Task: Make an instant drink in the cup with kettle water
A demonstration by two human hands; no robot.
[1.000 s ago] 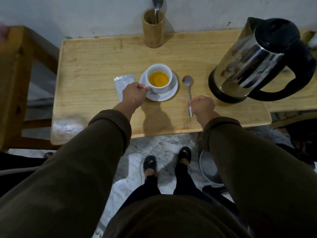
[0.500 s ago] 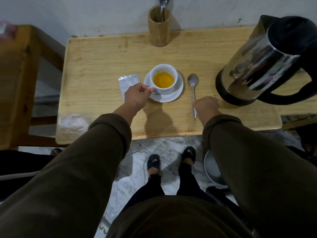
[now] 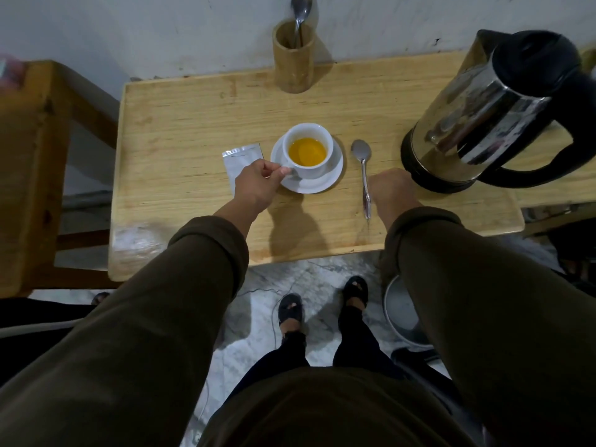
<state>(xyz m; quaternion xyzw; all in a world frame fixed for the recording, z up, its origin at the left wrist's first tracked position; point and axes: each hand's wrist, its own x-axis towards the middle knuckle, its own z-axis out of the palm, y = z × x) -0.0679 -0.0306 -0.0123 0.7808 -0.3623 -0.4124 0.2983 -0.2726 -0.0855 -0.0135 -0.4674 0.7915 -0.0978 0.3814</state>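
A white cup (image 3: 310, 171) with orange-yellow drink (image 3: 306, 151) stands on a white saucer (image 3: 336, 175) in the middle of the wooden table (image 3: 193, 124). My left hand (image 3: 256, 185) pinches the cup's handle from the left. A metal spoon (image 3: 362, 153) lies flat just right of the saucer, handle toward me. My right hand (image 3: 392, 191) rests as a closed fist on the table, right beside the spoon's handle, with nothing visibly in it. The steel kettle (image 3: 483, 111) with black lid and handle stands at the right.
A torn silver sachet (image 3: 238, 158) lies left of the saucer, partly under my left hand. A bamboo holder (image 3: 293, 62) with a spoon (image 3: 301, 11) stands at the back by the wall. A wooden chair (image 3: 32, 156) is at left. A metal bin (image 3: 403, 314) sits on the floor.
The view has shifted a little. My left hand stays on the cup's handle and my right hand stays beside the spoon's handle.
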